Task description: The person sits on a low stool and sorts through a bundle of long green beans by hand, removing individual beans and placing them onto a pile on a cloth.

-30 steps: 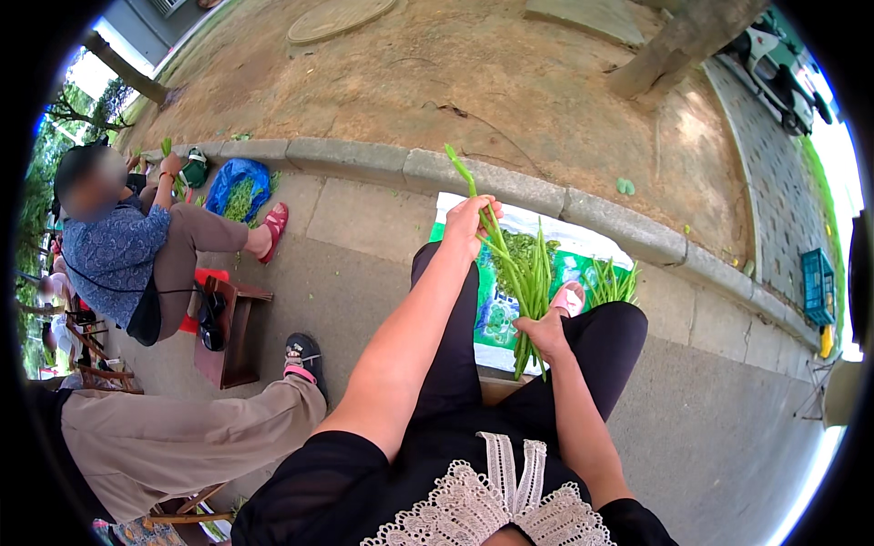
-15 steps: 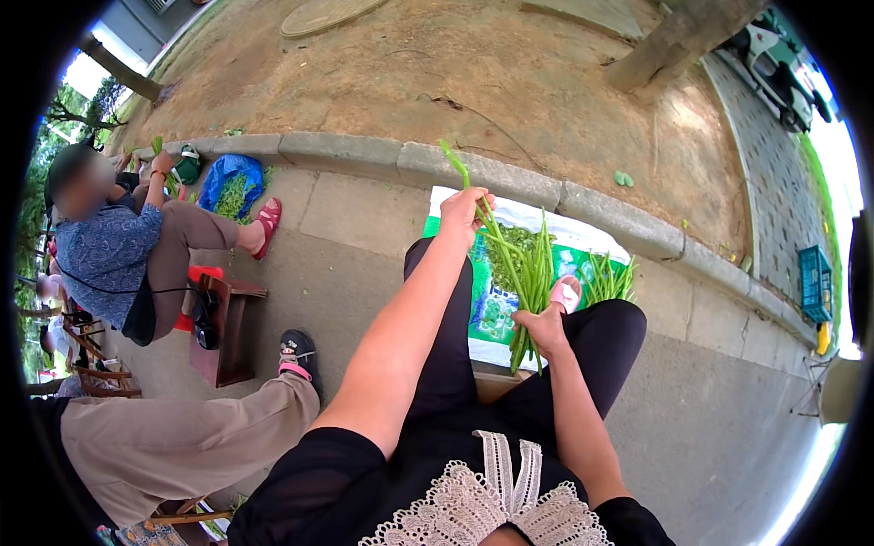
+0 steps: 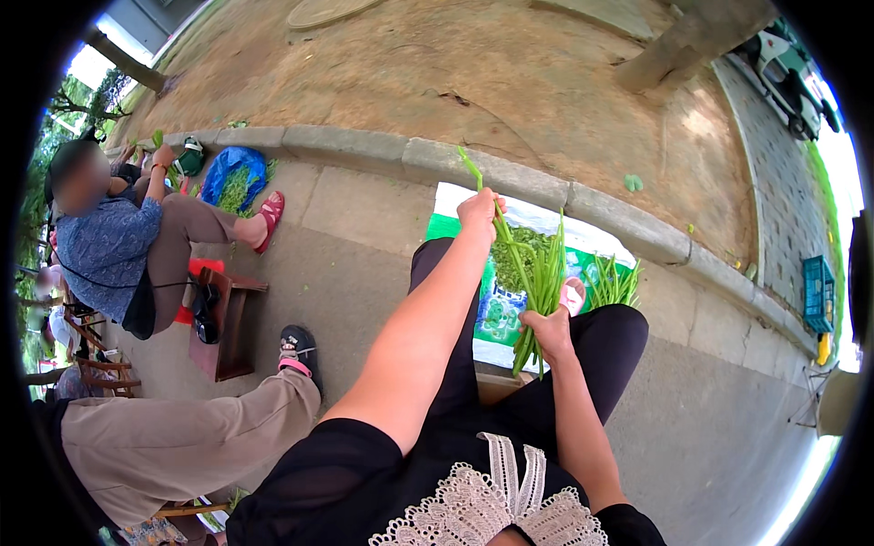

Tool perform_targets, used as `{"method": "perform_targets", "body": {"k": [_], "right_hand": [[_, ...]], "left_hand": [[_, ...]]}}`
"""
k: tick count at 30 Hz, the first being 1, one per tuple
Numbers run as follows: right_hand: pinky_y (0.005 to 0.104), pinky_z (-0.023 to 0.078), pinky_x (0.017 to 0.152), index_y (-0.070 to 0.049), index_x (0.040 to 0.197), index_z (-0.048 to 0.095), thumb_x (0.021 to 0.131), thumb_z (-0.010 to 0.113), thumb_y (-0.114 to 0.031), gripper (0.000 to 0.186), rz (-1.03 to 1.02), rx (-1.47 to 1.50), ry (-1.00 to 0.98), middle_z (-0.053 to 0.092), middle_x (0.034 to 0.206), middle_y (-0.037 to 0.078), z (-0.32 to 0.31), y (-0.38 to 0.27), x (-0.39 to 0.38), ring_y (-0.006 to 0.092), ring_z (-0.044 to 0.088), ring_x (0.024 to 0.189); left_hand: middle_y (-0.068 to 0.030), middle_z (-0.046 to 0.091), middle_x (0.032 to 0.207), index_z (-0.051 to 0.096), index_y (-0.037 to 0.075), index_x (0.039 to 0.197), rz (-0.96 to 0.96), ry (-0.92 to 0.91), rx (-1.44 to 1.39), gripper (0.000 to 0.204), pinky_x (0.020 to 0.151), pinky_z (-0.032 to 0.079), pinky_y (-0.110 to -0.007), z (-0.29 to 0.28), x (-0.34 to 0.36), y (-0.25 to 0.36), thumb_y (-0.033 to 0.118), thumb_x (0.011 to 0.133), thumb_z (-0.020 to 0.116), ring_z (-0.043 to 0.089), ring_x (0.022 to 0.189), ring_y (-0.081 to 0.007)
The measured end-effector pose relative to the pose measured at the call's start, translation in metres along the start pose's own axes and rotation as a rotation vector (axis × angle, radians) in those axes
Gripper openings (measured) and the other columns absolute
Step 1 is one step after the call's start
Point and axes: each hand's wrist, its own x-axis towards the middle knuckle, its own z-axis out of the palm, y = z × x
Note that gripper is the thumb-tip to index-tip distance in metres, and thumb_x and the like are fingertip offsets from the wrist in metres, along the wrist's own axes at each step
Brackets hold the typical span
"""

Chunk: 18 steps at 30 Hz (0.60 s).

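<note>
My right hand (image 3: 549, 335) is closed around the lower part of a bunch of long green vegetable stems (image 3: 546, 278), held upright between my knees. Up at the far left of the bunch, my left hand (image 3: 480, 215) pinches the upper part of a thin stem. A pale green tip (image 3: 470, 166) of it sticks out above the fist. Under the bunch, a white and green plastic sheet (image 3: 446, 227) lies on the pavement, with a heap of small green leaves (image 3: 523, 259) on it. More green stems (image 3: 614, 280) lie at the sheet's right side.
A stone kerb (image 3: 346, 147) runs along the far side, with bare soil beyond. At left, a seated person (image 3: 109, 237) handles greens near a blue bag (image 3: 235, 177) and a brown wooden stool (image 3: 228, 328). Another person's leg (image 3: 191, 446) reaches in close by. A blue crate (image 3: 818, 293) stands far right.
The whole view has shifted slightly. Both hands keep their grip on the stems, and the tip above my left hand leans a little differently.
</note>
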Motion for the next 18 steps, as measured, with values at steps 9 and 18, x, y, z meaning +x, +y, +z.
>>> {"method": "perform_targets", "body": {"k": [9, 18], "right_hand": [[0.0273, 0.046, 0.044, 0.002, 0.090, 0.051, 0.062, 0.060, 0.008, 0.030, -0.025, 0.067, 0.093, 0.054, 0.070, 0.007, 0.005, 0.002, 0.003, 0.0160, 0.054, 0.051], [0.0272, 0.046, 0.044, 0.001, 0.100, 0.046, 0.062, 0.059, 0.010, 0.042, -0.022, 0.083, 0.097, 0.053, 0.071, 0.007, -0.001, 0.004, 0.004, 0.0160, 0.053, 0.050]], "left_hand": [[-0.0139, 0.057, 0.064, 0.054, -0.004, 0.072, -0.006, 0.084, 0.049, 0.011, 0.047, 0.047, -0.031, 0.014, 0.015, -0.016, 0.005, 0.077, 0.050, 0.056, 0.052, -0.0212], [-0.0155, 0.059, 0.066, 0.055, -0.005, 0.072, -0.020, 0.076, 0.180, 0.014, 0.046, 0.046, -0.032, 0.019, 0.023, -0.024, 0.008, 0.077, 0.052, 0.056, 0.051, -0.0210]]}}
